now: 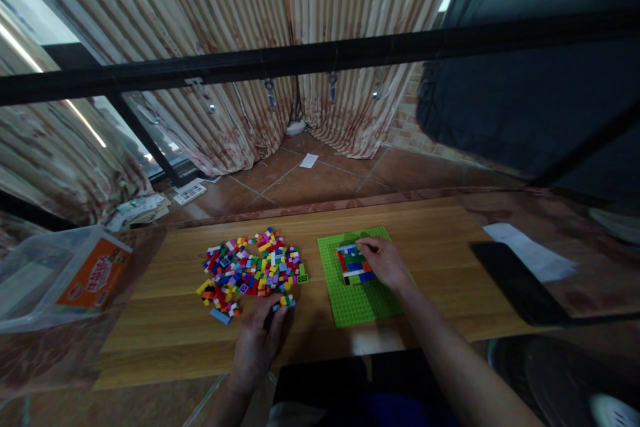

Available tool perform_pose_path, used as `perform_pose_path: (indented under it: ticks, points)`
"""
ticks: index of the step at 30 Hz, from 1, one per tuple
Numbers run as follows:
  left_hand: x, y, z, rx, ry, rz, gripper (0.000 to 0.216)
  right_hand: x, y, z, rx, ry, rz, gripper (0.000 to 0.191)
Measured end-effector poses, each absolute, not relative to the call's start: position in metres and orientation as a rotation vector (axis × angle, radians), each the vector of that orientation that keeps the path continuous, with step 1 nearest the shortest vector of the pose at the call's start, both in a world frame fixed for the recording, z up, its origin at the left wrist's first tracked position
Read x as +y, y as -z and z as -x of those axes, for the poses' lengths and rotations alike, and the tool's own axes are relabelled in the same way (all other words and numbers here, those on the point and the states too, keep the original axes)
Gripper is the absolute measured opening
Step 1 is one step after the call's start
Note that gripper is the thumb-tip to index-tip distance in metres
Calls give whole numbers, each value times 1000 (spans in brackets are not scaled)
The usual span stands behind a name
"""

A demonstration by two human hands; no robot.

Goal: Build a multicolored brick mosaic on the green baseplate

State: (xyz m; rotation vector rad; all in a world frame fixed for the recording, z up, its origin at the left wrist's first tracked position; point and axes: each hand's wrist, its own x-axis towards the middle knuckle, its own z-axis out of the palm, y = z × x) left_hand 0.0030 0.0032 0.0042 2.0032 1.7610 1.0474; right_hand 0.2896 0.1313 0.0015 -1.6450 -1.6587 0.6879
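Note:
A green studded baseplate (333, 303) lies on the wooden table, and on it sits a low structure of multicoloured toy bricks (356, 267), with red, white, blue and orange pieces. My right hand (385, 263) is over the structure's far right corner, thumb and fingertips pinched together; whatever is between them is too small to make out. To the left spreads a pile of loose toy bricks (255, 263) in many colours. At its near edge my left hand (257, 337) is closed around a few small toy bricks (285, 301), yellow, green and light blue among them.
A clear plastic box (55, 277) with an orange label stands left of the wooden table (165, 340). On the right lie a black flat object (520, 283) and white paper (530, 253). A dark metal rail (300, 60) crosses beyond the table, before striped curtains (240, 13).

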Motion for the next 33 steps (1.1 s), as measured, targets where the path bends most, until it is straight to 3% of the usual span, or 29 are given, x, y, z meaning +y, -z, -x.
perform_pose_path:
  ticks: [15,28,33]
  points:
    - [4,1,-3,1807,-1053,-1975,25,118,6,-290,-1645,-545,1578,41]
    - [1,-3,-7,1754,-1051,-1890,23,97,12,-299,-1673,-525,1502,40]
    - [-1,-3,-8,1739,-1032,-1875,23,80,-10,-277,-1682,-335,1440,34]
